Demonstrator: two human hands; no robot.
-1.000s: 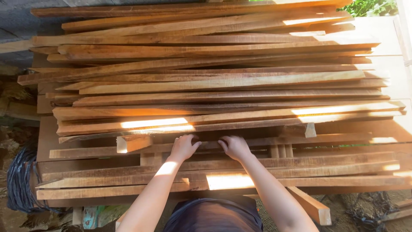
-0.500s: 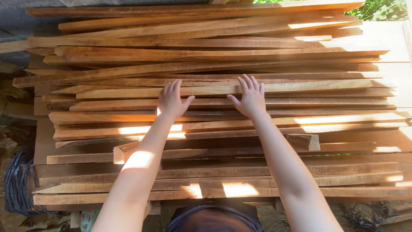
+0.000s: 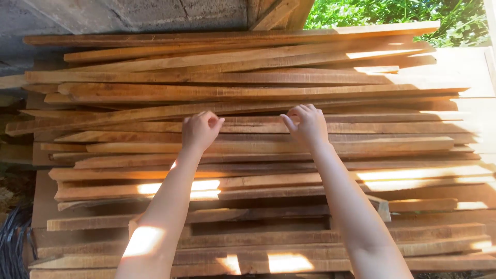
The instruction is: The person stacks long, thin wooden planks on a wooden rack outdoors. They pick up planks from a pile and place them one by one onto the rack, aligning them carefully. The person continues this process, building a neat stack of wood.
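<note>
Head view | left hand [image 3: 200, 130] curled, fingertips on a long wooden plank [image 3: 361, 125] near the middle of the plank pile [image 3: 248, 201] | right hand [image 3: 309, 124] curled on the same plank | green leaves [image 3: 392, 13] past the pile's far edge

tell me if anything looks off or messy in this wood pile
The stack of wooden slats is uneven: ends stick out unequally and several upper slats lie askew. Both the left hand and right hand rest on it. Nothing looks broken.

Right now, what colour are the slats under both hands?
Warm orange-brown wooden slats, sunlit in patches; head view.
</note>
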